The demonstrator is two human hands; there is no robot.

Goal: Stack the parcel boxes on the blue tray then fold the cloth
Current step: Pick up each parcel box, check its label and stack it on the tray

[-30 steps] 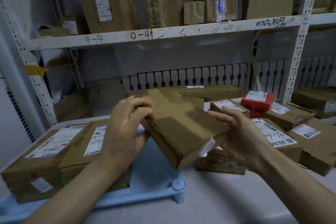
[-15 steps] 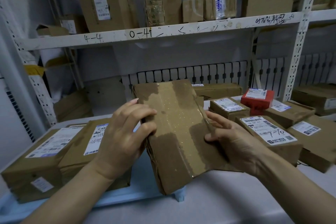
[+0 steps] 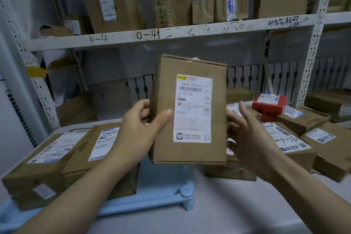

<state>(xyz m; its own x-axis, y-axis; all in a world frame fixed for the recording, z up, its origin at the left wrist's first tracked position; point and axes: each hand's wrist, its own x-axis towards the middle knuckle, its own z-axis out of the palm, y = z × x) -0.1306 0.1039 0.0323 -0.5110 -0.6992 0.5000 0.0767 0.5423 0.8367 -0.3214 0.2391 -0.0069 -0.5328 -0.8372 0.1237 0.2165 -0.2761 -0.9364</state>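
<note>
I hold a flat brown parcel box (image 3: pixel 190 108) upright in front of me, its white shipping label facing me. My left hand (image 3: pixel 140 129) grips its left edge, thumb on the front face. My right hand (image 3: pixel 250 135) is at its right edge, fingers spread behind and beside the box. Below lies the blue tray (image 3: pixel 163 190) with two labelled brown boxes (image 3: pixel 47 159) (image 3: pixel 102 146) resting on its left part. No cloth is visible.
Several labelled brown parcels (image 3: pixel 292 138) and a red box (image 3: pixel 269 104) lie on the white table (image 3: pixel 237 205) at right; one small box (image 3: pixel 229 171) sits under my right hand. A white metal shelf (image 3: pixel 171 32) with cartons runs across above.
The parcel has been turned from lying flat and tilted with its plain side up to standing upright with its label facing me, and lifted higher above the tray.
</note>
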